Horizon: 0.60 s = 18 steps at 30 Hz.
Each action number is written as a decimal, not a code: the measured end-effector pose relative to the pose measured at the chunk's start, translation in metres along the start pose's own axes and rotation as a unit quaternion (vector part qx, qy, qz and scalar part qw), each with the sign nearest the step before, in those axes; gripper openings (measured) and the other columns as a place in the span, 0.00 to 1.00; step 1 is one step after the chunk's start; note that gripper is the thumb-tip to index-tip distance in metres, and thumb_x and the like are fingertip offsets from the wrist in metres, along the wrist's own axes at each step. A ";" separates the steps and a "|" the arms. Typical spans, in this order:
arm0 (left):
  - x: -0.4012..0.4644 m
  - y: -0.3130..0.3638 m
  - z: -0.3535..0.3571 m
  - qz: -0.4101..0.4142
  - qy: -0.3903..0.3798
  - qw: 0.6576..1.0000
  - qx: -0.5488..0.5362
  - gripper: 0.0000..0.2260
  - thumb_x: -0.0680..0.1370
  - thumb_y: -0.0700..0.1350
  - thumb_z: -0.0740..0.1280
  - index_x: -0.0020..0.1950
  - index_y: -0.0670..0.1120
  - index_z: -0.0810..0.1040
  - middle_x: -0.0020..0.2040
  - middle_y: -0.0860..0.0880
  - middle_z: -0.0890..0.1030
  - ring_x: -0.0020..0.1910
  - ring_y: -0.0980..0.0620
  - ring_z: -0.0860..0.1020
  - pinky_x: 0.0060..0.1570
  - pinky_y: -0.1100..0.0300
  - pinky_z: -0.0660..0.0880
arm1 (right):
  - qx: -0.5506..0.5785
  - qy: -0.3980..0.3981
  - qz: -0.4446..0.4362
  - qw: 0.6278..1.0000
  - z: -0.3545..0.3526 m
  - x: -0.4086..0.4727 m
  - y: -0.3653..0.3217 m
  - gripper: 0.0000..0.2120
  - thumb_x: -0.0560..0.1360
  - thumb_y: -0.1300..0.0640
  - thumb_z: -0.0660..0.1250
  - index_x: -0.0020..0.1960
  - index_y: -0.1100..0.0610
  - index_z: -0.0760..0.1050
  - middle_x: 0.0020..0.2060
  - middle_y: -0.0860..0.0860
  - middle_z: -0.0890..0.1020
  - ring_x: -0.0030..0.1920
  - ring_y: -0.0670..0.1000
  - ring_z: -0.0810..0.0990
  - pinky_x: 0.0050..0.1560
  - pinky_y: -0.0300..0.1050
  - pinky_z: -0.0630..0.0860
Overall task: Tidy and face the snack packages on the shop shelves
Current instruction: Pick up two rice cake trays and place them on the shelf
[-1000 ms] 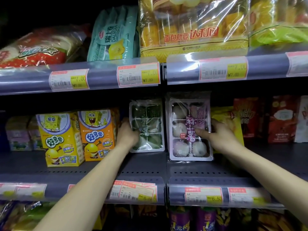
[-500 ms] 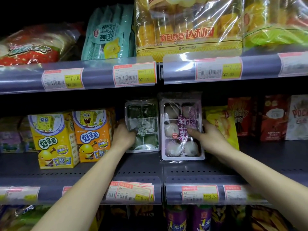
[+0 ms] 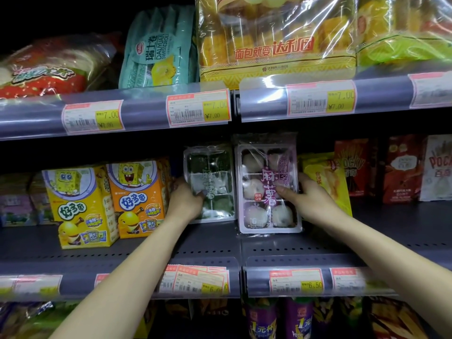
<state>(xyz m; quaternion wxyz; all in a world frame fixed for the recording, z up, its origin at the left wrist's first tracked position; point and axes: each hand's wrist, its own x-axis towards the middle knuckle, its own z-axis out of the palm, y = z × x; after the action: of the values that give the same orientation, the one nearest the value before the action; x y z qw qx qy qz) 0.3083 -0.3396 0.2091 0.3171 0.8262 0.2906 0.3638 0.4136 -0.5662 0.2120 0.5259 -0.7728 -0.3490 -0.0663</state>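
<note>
Hands occupy the middle shelf [image 3: 220, 243], each gripping one mochi tray. The left hand [image 3: 186, 201] holds the green mochi tray [image 3: 210, 182] by its left edge – thumb across the clear front film, remaining fingers hidden behind the pack. The right hand [image 3: 308, 199] holds the purple mochi tray [image 3: 266, 189] by its right edge, thumb pressed on the printed label, fingers wrapped behind. Both trays stand upright, faces outward, just beside each other near the centre of the shelf; the purple tray sits closer to the front edge – the green one stands further back. To the left, two cartoon snack boxes [image 3: 107, 204] stand side by side, one yellow and one orange. A yellow bag [image 3: 327, 182] leans directly behind the right hand, with red stick-biscuit boxes [image 3: 401, 170] toward the shelf's right end. Price tags [image 3: 296, 282] line the front rail. The upper shelf carries bagged bread [image 3: 276, 37].
</note>
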 end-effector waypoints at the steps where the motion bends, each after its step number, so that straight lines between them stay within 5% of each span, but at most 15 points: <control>1: -0.001 0.001 0.000 -0.003 -0.001 1.000 0.004 0.22 0.78 0.43 0.67 0.69 0.40 0.66 0.65 0.40 0.75 0.64 0.41 0.74 0.57 0.56 0.71 | -0.001 -0.001 0.001 1.000 0.000 0.000 0.000 0.17 0.77 0.51 0.66 0.64 0.54 0.71 0.57 0.51 0.81 0.57 0.52 0.78 0.53 0.43 0.70; 11: -0.004 0.005 -0.005 -0.008 -0.034 0.999 -0.020 0.16 0.78 0.42 0.65 0.66 0.42 0.73 0.60 0.44 0.78 0.59 0.44 0.76 0.51 0.60 0.70 | -0.010 -0.003 0.001 1.000 -0.004 -0.003 0.001 0.17 0.76 0.50 0.66 0.62 0.53 0.71 0.57 0.51 0.80 0.58 0.52 0.78 0.58 0.48 0.73; 18: -0.022 0.009 -0.010 -0.031 -0.055 0.998 -0.004 0.23 0.75 0.43 0.67 0.69 0.42 0.66 0.61 0.44 0.76 0.59 0.44 0.75 0.54 0.55 0.73 | -0.015 -0.004 0.049 0.999 -0.007 -0.006 0.003 0.21 0.74 0.47 0.67 0.63 0.55 0.70 0.56 0.50 0.79 0.57 0.53 0.77 0.56 0.48 0.73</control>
<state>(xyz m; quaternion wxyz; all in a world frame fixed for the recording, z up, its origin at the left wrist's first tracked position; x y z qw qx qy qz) 0.2900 -0.3575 0.2119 0.3474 0.8342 0.2969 0.3087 0.4128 -0.5757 0.2102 0.5157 -0.7968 -0.3119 -0.0428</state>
